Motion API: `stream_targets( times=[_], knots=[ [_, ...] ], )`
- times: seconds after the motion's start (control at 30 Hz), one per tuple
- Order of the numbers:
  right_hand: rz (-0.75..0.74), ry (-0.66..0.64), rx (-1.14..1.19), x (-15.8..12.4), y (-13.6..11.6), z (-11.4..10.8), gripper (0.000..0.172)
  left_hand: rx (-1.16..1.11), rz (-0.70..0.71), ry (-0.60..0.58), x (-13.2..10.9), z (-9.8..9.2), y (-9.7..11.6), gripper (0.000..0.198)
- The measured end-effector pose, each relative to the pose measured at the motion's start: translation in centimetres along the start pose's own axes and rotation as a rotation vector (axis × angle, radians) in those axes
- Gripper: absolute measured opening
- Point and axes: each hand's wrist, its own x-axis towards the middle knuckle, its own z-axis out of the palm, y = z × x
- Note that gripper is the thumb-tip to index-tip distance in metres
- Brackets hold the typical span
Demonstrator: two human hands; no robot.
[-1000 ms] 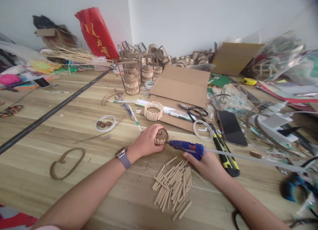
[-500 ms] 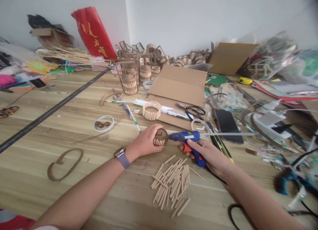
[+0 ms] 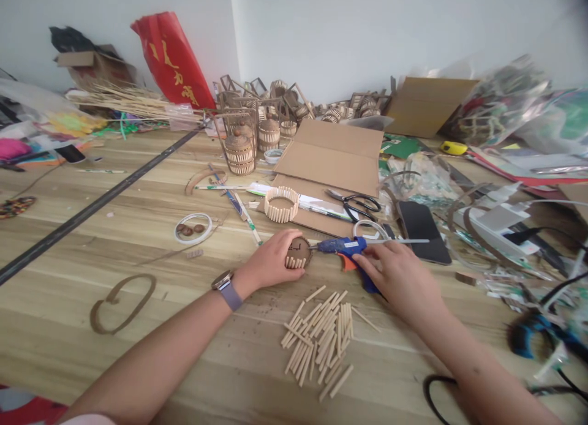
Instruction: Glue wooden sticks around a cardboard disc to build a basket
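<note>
The bare left forearm reaches in from the lower left, its wrist roughly straight. The left hand curls into a grasp, fingers bent at the far side, thumb at the near side. The bare right forearm slants in from the lower right; the right hand, apart from the left, points thumb and index finger leftward, the other fingers mostly hidden.

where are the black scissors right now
In the head view, right of centre: the scissors lie just left of the phone and beyond the blue glue gun.
</note>
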Motion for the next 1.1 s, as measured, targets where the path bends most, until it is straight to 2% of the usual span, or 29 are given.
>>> stream_targets(
  times=[0.07,0.1,0.2,0.27,0.33,0.47,0.57,0.73,0.87,1.1],
  knots=[
    [-0.167,0.076,-0.06,0.1,-0.9,-0.3,0.027,-0.005,0.005,0.003,0.0,0.0,0.0,0.07],
    [-0.28,0.059,-0.04,0.1,-1.5,-0.3,0.023,-0.009,0.006,0.004,0.0,0.0,0.1,0.07],
    [-0.637,-0.161,0.085,0.3,-4.0,-0.2,0.022,-0.024,0.0,0.005,0.0,-0.1,0.2,0.069],
    [-0.752,-0.235,0.055,0.3,-5.7,0.2,0.021,-0.034,-0.009,0.003,0.0,-0.1,0.2,0.069],
    [-0.793,-0.231,-0.012,0.3,-6.9,0.8,0.017,-0.043,-0.013,0.0,0.0,-0.1,0.1,0.069],
    [-0.74,-0.204,-0.046,0.5,-7.5,1.8,0.016,-0.05,0.009,0.005,-0.1,0.1,-0.2,0.069],
    [-0.631,-0.226,0.098,0.9,-6.6,1.7,0.018,-0.047,0.032,0.013,-0.1,0.1,-0.3,0.068],
    [-0.287,-0.222,0.509,2.1,-5.1,0.4,0.019,-0.04,0.002,0.009,0.0,0.0,0.0,0.068],
    [-0.061,-0.287,0.664,2.6,-5.1,0.5,0.011,-0.05,0.004,0.007,0.0,-0.1,0.1,0.069],
    [-0.029,-0.316,0.726,2.4,-5.9,2.0,0.013,-0.031,0.016,0.021,0.1,0.0,0.0,0.067]
  ],
)
